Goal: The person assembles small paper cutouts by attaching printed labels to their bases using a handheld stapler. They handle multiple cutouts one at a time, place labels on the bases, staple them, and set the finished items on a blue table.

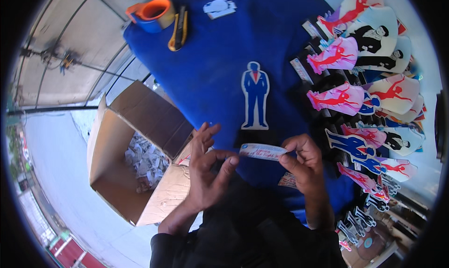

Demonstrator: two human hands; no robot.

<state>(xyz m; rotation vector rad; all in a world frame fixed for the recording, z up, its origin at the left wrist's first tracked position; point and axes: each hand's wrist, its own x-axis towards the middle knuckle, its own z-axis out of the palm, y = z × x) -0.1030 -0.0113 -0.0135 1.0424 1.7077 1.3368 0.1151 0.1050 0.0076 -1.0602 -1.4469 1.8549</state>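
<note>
My right hand point(304, 162) pinches the right end of a slim white printed label point(262, 151) between thumb and fingers. At the label's other end is my left hand point(206, 170). Its index fingertip and thumb come close to the label's edge, and the other fingers are spread. Whether they touch the label I cannot tell. Just beyond the label, a flat cutout figure in a blue suit and red tie point(256, 97) lies or stands on the blue cloth, with a dark base point(255, 138) at its feet. Another printed label point(287, 179) shows beside my right wrist.
Blue cloth point(201, 48) covers the table. Many cutout figures on black bases point(334, 99) crowd its right side. An orange-and-blue cup point(156, 15), a yellow-and-black cutter point(178, 29) and white cutouts point(219, 8) sit far back. An open cardboard box point(119, 160) at left holds paper scraps point(146, 160).
</note>
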